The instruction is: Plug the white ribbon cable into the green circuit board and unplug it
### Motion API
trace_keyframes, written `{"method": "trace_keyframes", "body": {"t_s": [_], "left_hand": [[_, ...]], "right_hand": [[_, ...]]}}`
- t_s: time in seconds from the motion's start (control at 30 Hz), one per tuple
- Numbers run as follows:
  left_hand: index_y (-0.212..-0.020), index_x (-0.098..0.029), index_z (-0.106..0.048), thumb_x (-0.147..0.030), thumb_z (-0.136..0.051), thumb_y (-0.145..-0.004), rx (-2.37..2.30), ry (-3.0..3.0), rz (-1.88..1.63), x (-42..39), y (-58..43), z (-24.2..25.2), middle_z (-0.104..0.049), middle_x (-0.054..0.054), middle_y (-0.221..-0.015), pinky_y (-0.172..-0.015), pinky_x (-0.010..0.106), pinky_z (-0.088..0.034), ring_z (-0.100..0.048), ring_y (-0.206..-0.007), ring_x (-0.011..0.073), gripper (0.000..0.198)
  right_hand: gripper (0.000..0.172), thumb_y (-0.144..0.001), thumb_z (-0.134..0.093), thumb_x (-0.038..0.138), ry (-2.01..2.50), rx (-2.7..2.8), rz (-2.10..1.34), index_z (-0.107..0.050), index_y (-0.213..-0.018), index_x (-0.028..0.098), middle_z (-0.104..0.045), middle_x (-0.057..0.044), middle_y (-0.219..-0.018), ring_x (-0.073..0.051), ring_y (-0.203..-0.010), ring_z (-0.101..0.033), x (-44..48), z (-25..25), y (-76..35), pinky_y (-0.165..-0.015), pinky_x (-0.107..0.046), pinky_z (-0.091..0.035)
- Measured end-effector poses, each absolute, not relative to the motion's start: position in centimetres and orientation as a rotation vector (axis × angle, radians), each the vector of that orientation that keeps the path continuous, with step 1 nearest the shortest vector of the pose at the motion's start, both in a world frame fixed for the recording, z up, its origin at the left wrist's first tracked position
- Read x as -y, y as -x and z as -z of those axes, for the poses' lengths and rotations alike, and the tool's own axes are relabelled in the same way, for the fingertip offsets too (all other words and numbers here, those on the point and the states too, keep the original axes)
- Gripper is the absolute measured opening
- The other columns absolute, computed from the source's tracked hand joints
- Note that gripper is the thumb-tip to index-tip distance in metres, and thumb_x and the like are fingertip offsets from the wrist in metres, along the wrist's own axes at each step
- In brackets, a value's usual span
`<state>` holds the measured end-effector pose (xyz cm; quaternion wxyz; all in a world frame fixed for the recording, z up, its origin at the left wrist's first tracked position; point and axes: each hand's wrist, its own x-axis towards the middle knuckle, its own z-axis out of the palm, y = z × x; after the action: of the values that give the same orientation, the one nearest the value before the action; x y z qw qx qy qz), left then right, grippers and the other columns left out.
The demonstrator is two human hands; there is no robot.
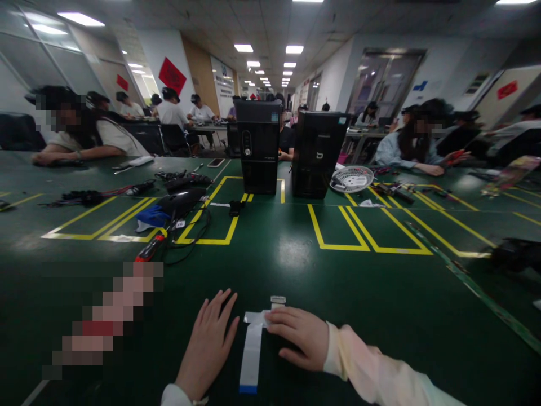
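Observation:
A white flat ribbon cable (pixel 251 358) with a blue tip lies on the green table in front of me. At its far end it bends sideways, and a small connector (pixel 278 300) shows just beyond my right fingers. My right hand (pixel 301 335) rests on that bent end, fingertips touching it and the thumb apart. Part of the cable is hidden under the fingers. To the left of the cable, my left hand (pixel 211 337) lies palm down on the table, fingers spread and holding nothing.
Two black computer towers (pixel 260 152) (pixel 318 155) stand at the table's far side. A white basket (pixel 351 179) sits right of them. At left lie a red screwdriver (pixel 151 248), a blue-and-black item (pixel 154 219) and cables. Yellow tape (pixel 344 247) marks the table. People sit across from me.

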<state>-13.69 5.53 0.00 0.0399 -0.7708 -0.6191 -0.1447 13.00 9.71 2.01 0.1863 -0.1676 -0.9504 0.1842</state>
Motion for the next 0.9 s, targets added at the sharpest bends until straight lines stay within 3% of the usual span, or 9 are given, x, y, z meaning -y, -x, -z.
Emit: {"method": "trace_keyframes", "body": {"t_s": [0.43,0.63,0.77,0.9], "left_hand": [[-0.137,-0.023,-0.043,-0.037,-0.038,-0.093,1.92,2.361,0.463,-5.6,13.8,0.0,-0.046,0.009,-0.143,-0.108,0.051,-0.032,-0.039,-0.133,0.0257,0.047],[-0.138,-0.024,-0.041,-0.038,-0.037,-0.093,1.938,2.377,0.466,-5.6,13.8,-0.1,-0.045,0.008,-0.143,-0.108,0.052,-0.032,-0.037,-0.134,0.0257,0.047],[-0.139,-0.023,-0.04,-0.04,-0.035,-0.094,1.973,2.383,0.425,-5.6,13.7,-0.2,-0.044,0.008,-0.144,-0.107,0.053,-0.033,-0.037,-0.134,0.0262,0.049],[-0.139,-0.023,-0.041,-0.041,-0.035,-0.094,1.993,2.388,0.414,-5.5,13.8,-0.2,-0.044,0.008,-0.144,-0.108,0.053,-0.033,-0.037,-0.134,0.0262,0.049]], "right_hand": [[0.047,-0.087,-0.047,0.034,0.399,2.677,-0.546,-0.047,-0.128,0.012,-0.051,-0.012,-0.131,-0.019,-0.128,-0.038,-10.3,-1.9,-11.9,-0.108,-0.038,-0.035],[0.048,-0.085,-0.048,0.03,0.487,2.679,-0.397,-0.045,-0.131,0.015,-0.032,-0.014,-0.146,-0.022,-0.134,-0.031,-10.3,-2.0,-12.4,-0.105,-0.041,-0.037],[0.044,-0.088,-0.044,0.026,0.817,2.567,-0.08,-0.045,-0.132,0.018,-0.027,-0.013,-0.148,-0.025,-0.134,-0.029,-13.3,-2.6,-16.1,-0.106,-0.048,-0.034],[0.044,-0.09,-0.04,0.037,1.442,2.149,0.264,-0.052,-0.125,0.013,-0.033,-0.018,-0.142,-0.03,-0.13,-0.035,-17.5,-2.2,-25.1,-0.104,-0.049,-0.034]]}}
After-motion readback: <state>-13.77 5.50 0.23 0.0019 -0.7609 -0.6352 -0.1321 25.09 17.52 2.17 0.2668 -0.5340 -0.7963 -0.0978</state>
